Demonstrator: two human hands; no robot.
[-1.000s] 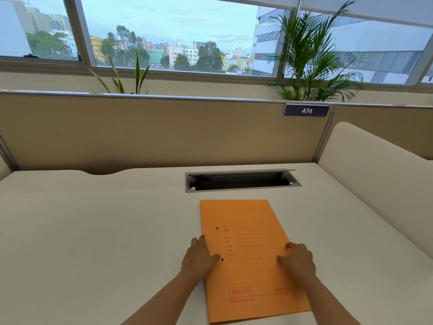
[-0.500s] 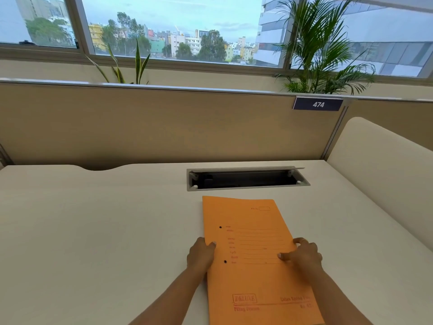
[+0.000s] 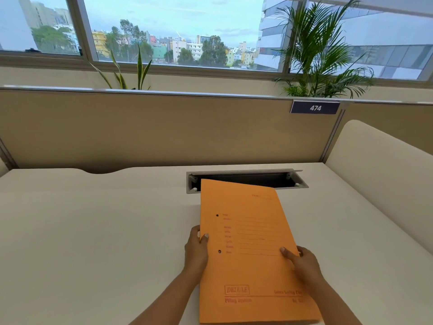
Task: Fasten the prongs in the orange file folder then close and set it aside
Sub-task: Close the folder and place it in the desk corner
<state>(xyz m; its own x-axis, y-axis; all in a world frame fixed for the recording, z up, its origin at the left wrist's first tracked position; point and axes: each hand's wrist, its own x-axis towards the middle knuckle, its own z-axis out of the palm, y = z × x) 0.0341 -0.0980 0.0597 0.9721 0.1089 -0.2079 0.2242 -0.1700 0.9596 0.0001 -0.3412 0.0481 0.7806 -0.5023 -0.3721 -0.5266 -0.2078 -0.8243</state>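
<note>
Gripping the one closed orange file folder [image 3: 253,252] at both side edges, the left hand [image 3: 196,250] and right hand [image 3: 302,262] have their fingers clamped on it; half a second ago it lay flat on the counter [image 3: 98,231], now its far edge overlaps the cable tray [image 3: 246,180], two punch holes showing

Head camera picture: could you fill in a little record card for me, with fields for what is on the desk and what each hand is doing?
item: orange card file folder, closed, printed cover up
position: far corner overlaps the grey cable slot
left hand: grips folder's left edge, thumb on top
right hand: grips folder's right edge
surface: white desk
backdrop: beige partition with sign 474
</note>
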